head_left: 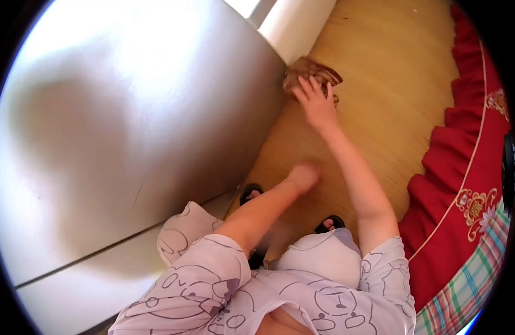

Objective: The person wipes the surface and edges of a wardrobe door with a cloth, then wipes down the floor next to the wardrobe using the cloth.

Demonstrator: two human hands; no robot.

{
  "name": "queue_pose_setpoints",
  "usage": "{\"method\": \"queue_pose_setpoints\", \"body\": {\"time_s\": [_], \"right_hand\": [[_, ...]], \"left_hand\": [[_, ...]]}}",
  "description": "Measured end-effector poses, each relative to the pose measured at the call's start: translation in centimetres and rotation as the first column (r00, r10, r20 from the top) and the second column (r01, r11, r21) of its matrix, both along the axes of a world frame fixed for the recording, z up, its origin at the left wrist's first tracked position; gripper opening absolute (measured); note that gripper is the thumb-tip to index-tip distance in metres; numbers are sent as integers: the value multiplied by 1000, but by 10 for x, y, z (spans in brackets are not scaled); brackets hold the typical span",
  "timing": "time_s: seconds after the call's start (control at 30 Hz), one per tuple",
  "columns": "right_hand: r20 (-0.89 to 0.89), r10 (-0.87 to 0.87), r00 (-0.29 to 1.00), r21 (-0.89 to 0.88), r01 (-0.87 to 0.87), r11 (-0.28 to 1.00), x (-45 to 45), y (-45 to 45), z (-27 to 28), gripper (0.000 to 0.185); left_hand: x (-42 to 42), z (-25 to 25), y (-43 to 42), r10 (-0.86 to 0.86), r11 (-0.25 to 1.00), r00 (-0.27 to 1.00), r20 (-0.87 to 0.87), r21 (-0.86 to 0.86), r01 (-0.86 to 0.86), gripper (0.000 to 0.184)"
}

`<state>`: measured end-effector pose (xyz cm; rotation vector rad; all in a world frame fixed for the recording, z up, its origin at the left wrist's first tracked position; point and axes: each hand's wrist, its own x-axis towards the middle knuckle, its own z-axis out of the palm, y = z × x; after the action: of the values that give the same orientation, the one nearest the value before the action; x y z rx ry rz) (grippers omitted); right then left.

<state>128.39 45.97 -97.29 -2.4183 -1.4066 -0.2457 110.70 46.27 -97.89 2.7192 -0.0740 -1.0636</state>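
Note:
A crumpled brown cloth (310, 68), with a glossy look and some lighter brown spots, lies on the wooden floor against the foot of the large grey panel. My right hand (319, 106) reaches forward onto it, fingers spread and lying over its near side, partly covering it. Below, nearer my body, my left hand (305, 176) is above the bare floor, apart from the cloth. It is blurred, and its fingers cannot be made out.
A tall shiny grey panel (173, 111) fills the left side. To the right hangs a ruffled red fabric (442, 195) with embroidered flowers, beside checked fabric (464, 285). Between them runs the wooden floor (391, 72). My feet in black sandals (330, 222) are below my hands.

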Motion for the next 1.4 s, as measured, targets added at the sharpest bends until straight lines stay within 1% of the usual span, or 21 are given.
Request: {"method": "queue_pose_setpoints", "body": {"time_s": [0.03,0.1,0.17,0.23,0.3,0.33,0.4,0.43,0.5,0.57,0.63,0.7,0.77,0.87,0.9,0.93,1.0,1.07,1.13,1.33,1.4], "right_hand": [[12,-21,1000,-5,21,1000,-2,-13,-4,57],[-254,-126,959,-279,52,959,-3,-39,-13,59],[-268,-253,930,-325,160,932,5,-65,-25,62],[-306,-389,869,-346,278,896,26,-105,-31,65],[-257,-741,620,-604,496,624,47,-137,-9,76],[-248,-752,611,-608,506,612,54,-155,-5,76],[-316,-860,402,-771,419,479,67,-188,6,93],[-302,-872,385,-775,432,460,72,-195,13,93],[-429,-808,404,-815,214,539,79,-204,15,99],[-392,-764,512,-870,65,489,100,-215,-78,97],[-404,-791,460,-875,58,481,105,-215,-21,95],[-428,-804,413,-877,23,479,101,-220,-1,94],[-473,-772,425,-850,8,526,103,-221,-9,91],[-508,-767,392,-849,-78,523,112,-222,3,88],[-511,-771,380,-851,-100,515,112,-221,7,88],[-516,-762,391,-851,-137,507,116,-220,13,88],[-518,-759,393,-853,-181,489,123,-217,13,88],[-522,-763,382,-850,-163,500,122,-217,10,88],[-523,-775,354,-851,-176,494,124,-216,15,89],[-503,-772,388,-858,-118,499,116,-213,11,91],[-502,-780,373,-861,-125,494,117,-211,16,91]], "left_hand": [[4,4,6,-21,1000,1000,12,-5,21,22],[10,11,19,41,994,999,30,98,-44,22],[24,25,32,143,984,990,9,110,-143,19],[53,28,45,87,974,996,-8,209,-83,21],[82,47,61,80,969,981,178,216,-119,25],[102,55,67,39,959,985,171,270,-85,27],[139,82,79,-19,948,981,193,316,-44,36],[156,99,84,-19,947,982,186,319,-42,38],[186,131,92,40,959,989,140,273,-78,46],[199,157,100,65,969,997,38,237,-73,60],[195,166,104,66,971,998,21,229,-69,69],[173,155,111,86,971,996,-17,227,-80,78],[155,125,121,198,979,978,-72,71,-193,94],[134,52,122,296,955,955,-10,31,-296,100],[130,35,117,382,922,924,11,-74,-381,105],[125,18,108,385,920,923,-15,-73,-385,105],[130,-14,86,485,871,860,158,-4,-491,105],[146,-23,66,517,849,840,163,26,-528,106],[166,-32,56,559,777,774,297,138,-614,103],[202,-65,45,542,704,729,418,246,-666,91],[256,-61,60,484,833,688,541,-44,-552,85]]}}
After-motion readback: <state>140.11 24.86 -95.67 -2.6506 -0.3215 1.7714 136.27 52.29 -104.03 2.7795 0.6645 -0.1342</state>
